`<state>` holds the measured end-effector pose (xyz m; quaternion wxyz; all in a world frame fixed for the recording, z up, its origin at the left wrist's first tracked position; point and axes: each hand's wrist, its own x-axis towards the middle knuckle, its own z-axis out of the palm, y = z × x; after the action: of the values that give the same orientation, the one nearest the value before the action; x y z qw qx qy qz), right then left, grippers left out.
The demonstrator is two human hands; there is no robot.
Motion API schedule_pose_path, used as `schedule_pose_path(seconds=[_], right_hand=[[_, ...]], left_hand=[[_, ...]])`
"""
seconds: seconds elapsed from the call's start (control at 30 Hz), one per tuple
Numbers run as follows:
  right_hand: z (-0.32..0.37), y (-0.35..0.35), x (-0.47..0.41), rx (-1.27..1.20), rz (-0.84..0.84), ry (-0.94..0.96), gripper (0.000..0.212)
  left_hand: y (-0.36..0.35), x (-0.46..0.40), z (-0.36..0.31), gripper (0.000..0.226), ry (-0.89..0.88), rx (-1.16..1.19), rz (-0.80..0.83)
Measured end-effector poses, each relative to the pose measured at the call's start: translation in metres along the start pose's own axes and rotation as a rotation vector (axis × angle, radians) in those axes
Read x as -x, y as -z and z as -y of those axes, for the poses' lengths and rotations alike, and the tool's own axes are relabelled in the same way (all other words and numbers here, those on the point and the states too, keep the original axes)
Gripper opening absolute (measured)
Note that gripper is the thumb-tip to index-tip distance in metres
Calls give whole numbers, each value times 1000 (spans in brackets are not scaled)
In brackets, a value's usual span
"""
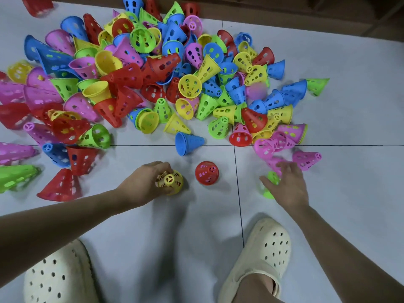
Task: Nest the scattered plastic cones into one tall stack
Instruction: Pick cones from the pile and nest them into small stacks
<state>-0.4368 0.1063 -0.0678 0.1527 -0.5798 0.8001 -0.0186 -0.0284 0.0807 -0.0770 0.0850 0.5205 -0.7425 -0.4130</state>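
Seen from above, the left hand [143, 182] gripped an upright yellow cone [172, 182], fingers curled round its top. The right hand [286, 184], fingers spread, lay over a green cone [271, 182]. A red cone [206, 172] stood between them, before the pile [153, 73].

Count of items on floor, head view.
Two hands [142, 184] [286, 186], two cream clogs [260, 254] [59, 276]; three upright cones near hands: yellow [173, 182], red [206, 172], green [271, 184]. Heaped cones [153, 68]: too many to count.
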Motion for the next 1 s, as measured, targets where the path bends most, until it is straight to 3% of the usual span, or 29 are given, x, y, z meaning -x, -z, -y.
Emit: schedule_pose_path(seconds=[0.1, 0.4, 0.53, 0.63, 0.77, 1.0], right_hand=[[-3, -2, -3, 98, 44, -89, 65], [8, -5, -3, 162, 232, -192, 49], [11, -2, -6, -211, 205, -263, 39], [23, 4, -8, -561, 159, -235, 32], [50, 20, -8, -894, 132, -152, 21], [114, 37, 5, -997, 102, 165, 30]], left_hand=[[-4, -12, -8, 38, -3, -31, -2], [-3, -29, -26, 50, 73, 16, 117], [5, -48, -31, 45, -29, -127, -125], [10, -71, -35, 62, -114, -172, -193], [15, -106, -29, 79, -124, -443, -118], [20, -119, -27, 70, -18, -614, 7]])
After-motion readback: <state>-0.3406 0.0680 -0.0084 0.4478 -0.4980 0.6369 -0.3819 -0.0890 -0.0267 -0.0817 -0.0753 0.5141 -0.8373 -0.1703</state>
